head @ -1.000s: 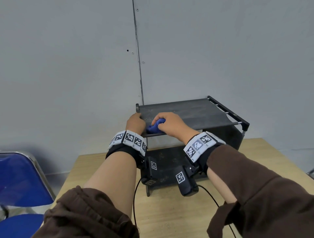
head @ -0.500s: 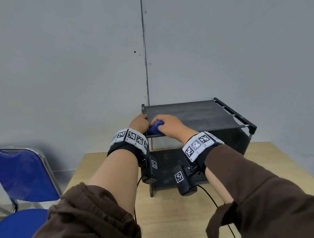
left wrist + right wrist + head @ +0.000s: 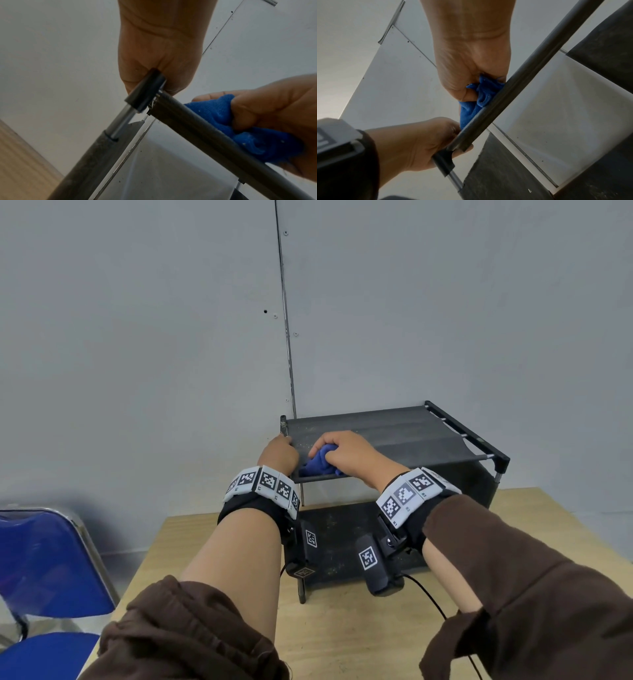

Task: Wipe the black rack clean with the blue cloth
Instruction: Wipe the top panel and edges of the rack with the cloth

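I am seeing a light wooden table (image 3: 359,628) carrying the black rack (image 3: 394,436), which is standing on it against the grey wall (image 3: 137,337).

A plain, office-like room, hard to pin down further. Bare grey wall panels (image 3: 137,337), joined by a screwed seam at upper centre, fill most of the frame. A light wooden table (image 3: 342,628) stands against them, and a blue chair (image 3: 44,559) with a chrome frame sits at lower left.

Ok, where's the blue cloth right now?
Bunched in the right hand, the blue cloth sits at the black rack's top front-left corner, beside the left hand.
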Motion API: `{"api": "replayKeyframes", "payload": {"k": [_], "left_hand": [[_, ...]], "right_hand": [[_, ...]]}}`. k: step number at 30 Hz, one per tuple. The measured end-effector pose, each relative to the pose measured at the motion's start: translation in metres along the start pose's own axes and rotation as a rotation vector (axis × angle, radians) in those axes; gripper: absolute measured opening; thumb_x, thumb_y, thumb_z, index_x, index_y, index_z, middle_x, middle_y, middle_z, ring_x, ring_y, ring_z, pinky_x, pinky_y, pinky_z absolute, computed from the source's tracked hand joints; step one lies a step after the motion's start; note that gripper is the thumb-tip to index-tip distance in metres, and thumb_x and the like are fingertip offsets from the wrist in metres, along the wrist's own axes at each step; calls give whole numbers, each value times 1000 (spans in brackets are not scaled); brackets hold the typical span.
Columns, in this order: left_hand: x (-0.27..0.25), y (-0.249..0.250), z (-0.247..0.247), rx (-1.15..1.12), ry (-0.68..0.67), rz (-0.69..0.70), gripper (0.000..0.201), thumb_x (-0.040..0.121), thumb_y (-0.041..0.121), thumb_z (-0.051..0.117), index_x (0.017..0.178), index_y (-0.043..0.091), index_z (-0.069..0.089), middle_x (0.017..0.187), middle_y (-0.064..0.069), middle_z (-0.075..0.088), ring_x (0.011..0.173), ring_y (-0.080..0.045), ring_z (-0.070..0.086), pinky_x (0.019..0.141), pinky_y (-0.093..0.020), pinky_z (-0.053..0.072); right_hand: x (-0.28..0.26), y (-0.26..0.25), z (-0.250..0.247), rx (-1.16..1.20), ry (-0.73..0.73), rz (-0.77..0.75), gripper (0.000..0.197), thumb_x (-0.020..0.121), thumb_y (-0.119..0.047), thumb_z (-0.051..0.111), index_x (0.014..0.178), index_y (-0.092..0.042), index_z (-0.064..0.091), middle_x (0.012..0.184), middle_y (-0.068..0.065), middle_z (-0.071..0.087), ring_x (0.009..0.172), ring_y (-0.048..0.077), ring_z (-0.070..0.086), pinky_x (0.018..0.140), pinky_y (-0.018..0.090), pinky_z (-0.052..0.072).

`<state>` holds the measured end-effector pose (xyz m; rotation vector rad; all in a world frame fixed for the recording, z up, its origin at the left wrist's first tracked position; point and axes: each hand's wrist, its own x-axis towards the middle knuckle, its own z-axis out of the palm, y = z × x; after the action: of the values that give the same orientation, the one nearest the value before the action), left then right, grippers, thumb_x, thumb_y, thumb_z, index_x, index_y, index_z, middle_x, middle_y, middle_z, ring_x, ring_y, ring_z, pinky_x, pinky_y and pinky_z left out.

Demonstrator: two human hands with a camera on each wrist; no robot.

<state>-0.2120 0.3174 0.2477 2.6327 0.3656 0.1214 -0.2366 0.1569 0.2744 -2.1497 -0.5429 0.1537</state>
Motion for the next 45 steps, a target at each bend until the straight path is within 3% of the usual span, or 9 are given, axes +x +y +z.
{"api": "replayKeyframes", "payload": {"k": [5,17,20,23,27,31,34,37,45], "left_hand": [[-3,2,1,-52,19,2,34,91,-5,39,122,-5,53,134,-19,48,123,-32,49,99,-34,38],[-10,2,4,-191,76,-26,42,90,-6,35,129,-2,49,137,-19,49,125,-32,47,100,-31,37],[-13,3,2,-204,84,-25,44,92,-4,34,133,-1,47,141,-18,46,129,-31,45,103,-31,35],[-13,1,1,-234,109,-20,42,90,-2,35,127,3,55,133,-16,54,121,-32,50,90,-27,37],[-13,-2,-1,-256,181,4,37,89,0,39,119,3,61,126,-15,60,112,-31,53,89,-28,38],[-12,0,-1,-291,224,38,31,88,-3,41,109,2,64,98,-11,53,88,-20,43,76,-22,31],[-10,1,-1,-334,198,36,39,88,-1,42,124,0,57,122,-14,59,105,-28,54,87,-26,38],[-8,1,-1,-411,169,-18,48,90,5,43,138,8,46,141,-11,48,129,-26,45,105,-29,34],[-2,-1,4,-441,182,-31,47,90,1,40,137,6,44,142,-13,45,130,-27,44,107,-30,33]], "right_hand": [[-5,-7,-11,117,-26,9,41,75,6,40,73,-20,71,85,1,66,67,19,56,50,24,46],[-10,0,-18,218,-39,71,40,76,6,38,76,-19,69,86,7,65,68,22,56,53,25,49],[-5,2,-25,310,77,103,40,76,8,37,80,-16,69,86,8,64,68,21,56,53,25,48],[7,13,-30,357,280,117,37,82,6,39,94,-15,67,96,10,63,65,22,59,55,30,53],[21,32,-35,255,494,129,30,87,0,41,107,-12,60,109,10,62,81,28,65,62,33,58],[31,45,-42,-7,602,153,32,89,2,40,114,-9,55,116,9,51,97,25,52,68,24,42],[39,54,-41,-190,568,210,28,90,-3,43,115,-10,54,121,14,50,112,32,48,82,30,41],[42,53,-34,-374,491,268,30,89,-9,45,117,-15,55,121,14,51,114,34,49,96,38,41],[51,32,-15,-241,309,144,31,89,-5,46,113,-17,63,118,7,56,106,25,55,86,32,46]]}}
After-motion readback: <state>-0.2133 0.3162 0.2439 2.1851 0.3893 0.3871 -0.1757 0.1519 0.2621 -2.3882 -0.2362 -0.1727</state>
